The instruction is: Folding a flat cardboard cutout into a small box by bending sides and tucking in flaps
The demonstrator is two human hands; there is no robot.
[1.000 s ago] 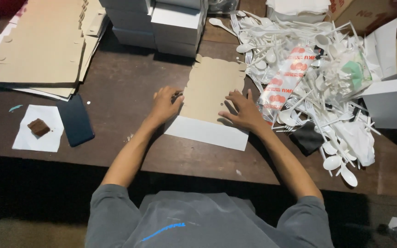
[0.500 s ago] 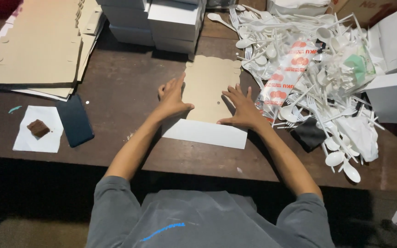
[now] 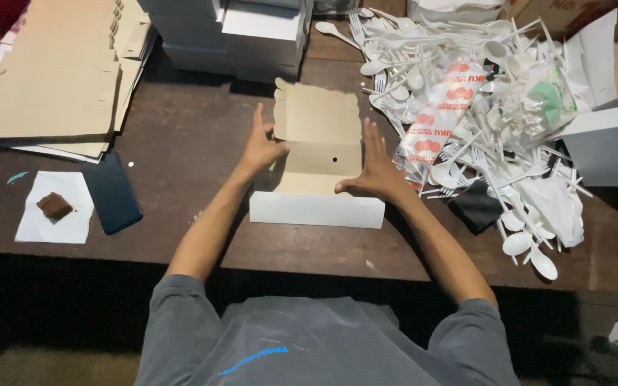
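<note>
the half-folded cardboard box blank (image 3: 318, 154) lies flat on the wooden table (image 3: 194, 129) between the flat-open left hand (image 3: 260, 149) and right hand (image 3: 373, 168), which press its side flaps without gripping; it looks light, thin, easily creased

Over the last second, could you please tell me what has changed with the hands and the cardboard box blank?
Both hands, left hand and right hand, moved apart to the sides of the cardboard box blank, raising its side flaps; its white front wall now stands up. The flat cardboard stack, dark phone and plastic cutlery pile stayed put.
</note>
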